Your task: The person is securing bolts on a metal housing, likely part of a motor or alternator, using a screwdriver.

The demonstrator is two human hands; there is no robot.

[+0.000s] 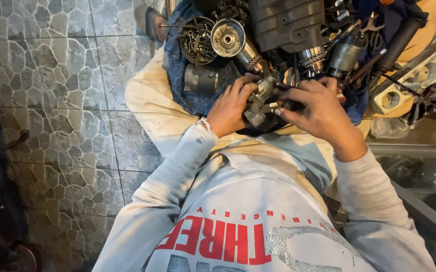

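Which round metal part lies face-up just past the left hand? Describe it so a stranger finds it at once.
Start at the heap of dark parts above the hands. Left of it sits a bowl of screws. The shiny silver disc touches that bowl's right edge, beyond the left hand; alone among its neighbours, it shows a bright open face with a centre hub.

The setting is a small mechanical repair workshop. Evidence centres on the round tray of loose screws and bolts [197, 41], taken here as the reference point. Just right of it lies a circular metal rotor part [227, 37]; further right, a dark finned engine casing [288, 22], cylindrical motor parts [346, 53] and a spanner [370, 23] are heaped together (all oily and worn). Below the tray, a soiled blue cloth [177, 65] carries the parts. Left of the tray extends a grey stone-patterned tile floor [52, 75].
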